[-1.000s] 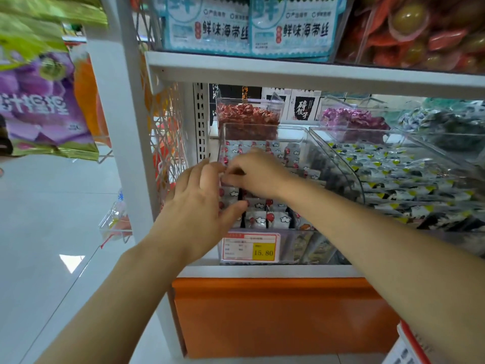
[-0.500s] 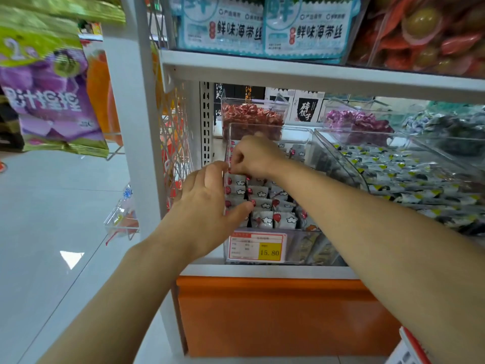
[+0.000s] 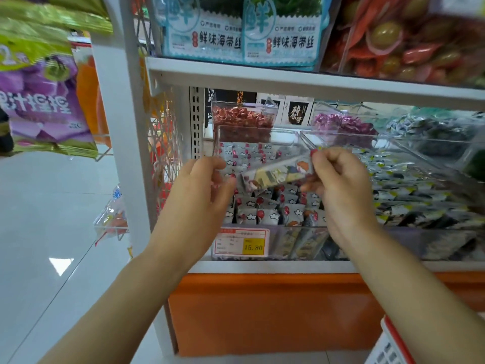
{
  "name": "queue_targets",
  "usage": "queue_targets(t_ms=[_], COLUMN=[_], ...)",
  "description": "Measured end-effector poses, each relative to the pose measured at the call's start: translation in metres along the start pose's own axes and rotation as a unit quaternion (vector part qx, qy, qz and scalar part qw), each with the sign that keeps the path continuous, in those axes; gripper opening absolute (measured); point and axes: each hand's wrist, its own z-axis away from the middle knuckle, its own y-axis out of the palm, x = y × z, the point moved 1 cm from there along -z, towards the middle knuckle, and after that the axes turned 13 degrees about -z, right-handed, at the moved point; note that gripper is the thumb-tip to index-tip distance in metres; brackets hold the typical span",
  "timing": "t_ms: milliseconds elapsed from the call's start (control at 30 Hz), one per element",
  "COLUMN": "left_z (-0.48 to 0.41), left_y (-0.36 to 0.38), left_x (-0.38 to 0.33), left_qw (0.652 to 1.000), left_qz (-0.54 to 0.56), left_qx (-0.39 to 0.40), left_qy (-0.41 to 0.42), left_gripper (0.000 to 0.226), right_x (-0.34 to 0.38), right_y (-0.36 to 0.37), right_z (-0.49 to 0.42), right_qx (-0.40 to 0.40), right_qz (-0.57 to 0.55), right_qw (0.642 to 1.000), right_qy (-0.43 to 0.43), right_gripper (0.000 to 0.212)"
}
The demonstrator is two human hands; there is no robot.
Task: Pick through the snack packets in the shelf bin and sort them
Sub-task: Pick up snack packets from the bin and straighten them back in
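**Fig.** My right grip (image 3: pixel 341 187) pinches one odd long packet (image 3: pixel 278 173) by its end, now raised above the shelf bin (image 3: pixel 288 243) where both hands dug a second ago. My left grip (image 3: pixel 202 190) curls beside the other end; I cannot tell whether it holds anything. One misfit is out.

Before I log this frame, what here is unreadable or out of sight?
Head view:
- long packet print: motion-blurred.
- Whether left hand grips it: blurred; right hand pinches its other end.
- price tag small print: too small.
- white basket: cut off by bottom-right corner.
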Motion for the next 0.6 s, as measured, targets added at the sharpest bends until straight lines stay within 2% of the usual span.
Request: queue_targets(t_ms=[100, 233, 367, 500, 567, 600], left_z=[0.009, 0.015, 0.015, 0.013, 0.012, 0.012], left_y=[0.006, 0.012, 0.012, 0.01, 0.01, 0.01], left_x=[-0.008, -0.011, -0.01, -0.012, -0.013, -0.014], left_qw=[0.994, 0.961, 0.91, 0.845, 0.839, 0.852], left_qz=[0.087, 0.223, 0.341, 0.45, 0.457, 0.437], left_qx=[0.067, 0.136, 0.145, 0.15, 0.147, 0.138], left_qy=[-0.031, -0.096, -0.186, -0.246, -0.256, -0.252], left_gripper=[0.031, 0.02, 0.02, 0.025, 0.032, 0.032], right_x=[-0.001, -0.004, -0.003, -0.001, -0.003, -0.003], right_y=[-0.009, -0.013, -0.021, -0.026, -0.027, -0.027], right_z=[0.015, 0.025, 0.025, 0.025, 0.025, 0.025], right_qx=[-0.001, -0.007, 0.033, 0.06, 0.054, 0.051], right_qz=[-0.098, -0.189, -0.228, -0.228, -0.231, -0.232], right_qw=[0.992, 0.969, 0.949, 0.942, 0.941, 0.941], right_qy=[0.075, 0.159, 0.216, 0.241, 0.241, 0.241], right_gripper=[0.019, 0.019, 0.006, 0.025, 0.026, 0.024])
